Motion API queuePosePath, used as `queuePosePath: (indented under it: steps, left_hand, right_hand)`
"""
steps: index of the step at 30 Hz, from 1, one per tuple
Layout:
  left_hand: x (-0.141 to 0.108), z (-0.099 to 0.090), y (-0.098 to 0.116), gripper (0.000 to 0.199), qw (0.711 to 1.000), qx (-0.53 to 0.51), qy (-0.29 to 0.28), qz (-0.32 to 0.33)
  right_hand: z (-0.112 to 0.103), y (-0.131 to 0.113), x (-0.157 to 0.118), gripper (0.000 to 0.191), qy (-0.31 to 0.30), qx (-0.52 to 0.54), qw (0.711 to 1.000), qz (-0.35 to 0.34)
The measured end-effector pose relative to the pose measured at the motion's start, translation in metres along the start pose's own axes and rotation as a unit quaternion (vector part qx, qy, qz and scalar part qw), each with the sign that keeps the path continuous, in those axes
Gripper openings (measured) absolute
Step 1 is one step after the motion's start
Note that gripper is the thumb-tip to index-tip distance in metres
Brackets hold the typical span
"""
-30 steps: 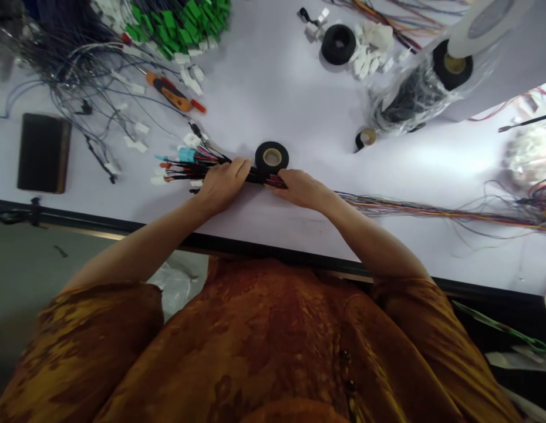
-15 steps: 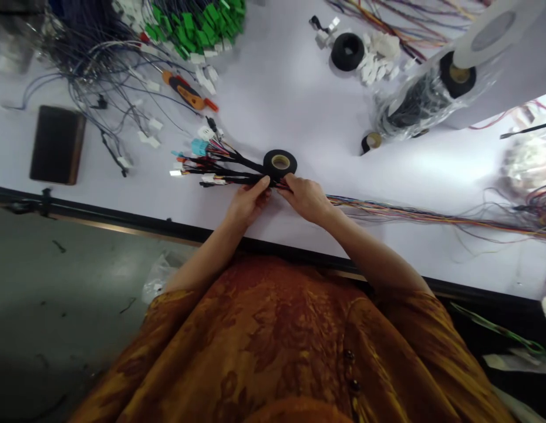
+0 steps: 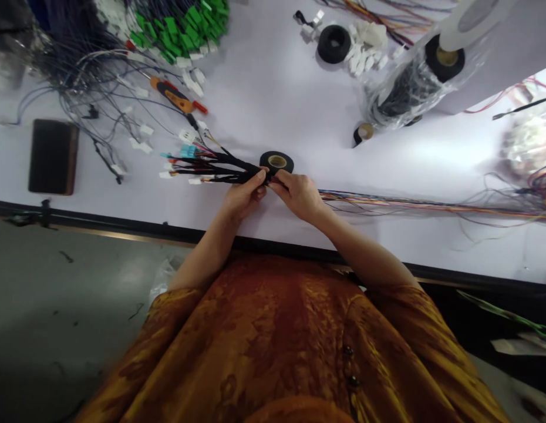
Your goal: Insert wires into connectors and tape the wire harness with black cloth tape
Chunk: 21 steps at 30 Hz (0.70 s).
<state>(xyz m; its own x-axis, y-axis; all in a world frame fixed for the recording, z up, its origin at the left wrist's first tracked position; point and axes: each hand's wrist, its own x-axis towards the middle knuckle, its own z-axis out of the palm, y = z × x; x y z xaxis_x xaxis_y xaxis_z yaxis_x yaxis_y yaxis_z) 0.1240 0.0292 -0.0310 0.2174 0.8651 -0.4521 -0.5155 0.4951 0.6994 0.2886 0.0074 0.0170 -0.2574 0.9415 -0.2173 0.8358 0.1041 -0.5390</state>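
Note:
A wire harness (image 3: pixel 224 164) with several black-taped branches fans out to the left, ending in white, blue and dark connectors. My left hand (image 3: pixel 246 192) is closed round the taped junction where the branches meet, thumb on top. Just to its right, my right hand (image 3: pixel 299 194) pinches the same bundle, its fingertips partly hidden. A roll of black tape (image 3: pixel 276 161) lies against the bundle, directly beyond both hands; whether its loose end is in my fingers cannot be seen. Bare coloured wires (image 3: pixel 387 201) run from under my right hand toward the right.
An orange-handled tool (image 3: pixel 174 97), a dark phone-like slab (image 3: pixel 53 157) and loose wires with green connectors (image 3: pixel 189 29) lie left. Beyond are another black tape roll (image 3: pixel 333 44), white connectors (image 3: pixel 365 50) and plastic-wrapped tape rolls (image 3: pixel 405 97). The table's dark edge (image 3: pixel 123 228) runs close to me.
The view has shifted slightly. The harness branches have turned a little and bunch closer together, and the dark connector at the top now points further left. Both hands stay at the junction.

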Motion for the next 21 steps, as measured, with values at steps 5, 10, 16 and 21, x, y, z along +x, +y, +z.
queuePosePath:
  steps: [5,10,16,21]
  left_hand:
    - [-0.003,-0.007,-0.004,0.031,0.994,0.078,0.028,0.067]
    - [-0.003,-0.004,-0.008,0.019,0.987,0.065,0.114,0.094]
    - [0.002,-0.001,-0.008,0.013,0.985,0.047,0.147,0.075]
    - [0.003,-0.001,-0.005,0.012,0.983,0.041,0.162,0.070]
  right_hand:
    - [0.004,0.003,-0.001,0.033,-0.026,-0.062,0.998,-0.013]
    - [-0.020,0.069,-0.024,0.026,-0.040,-0.206,0.973,0.099]
    - [-0.068,0.193,-0.078,0.028,-0.004,-0.269,0.930,0.249]
    - [-0.117,0.215,-0.122,0.035,0.039,-0.245,0.917,0.313]
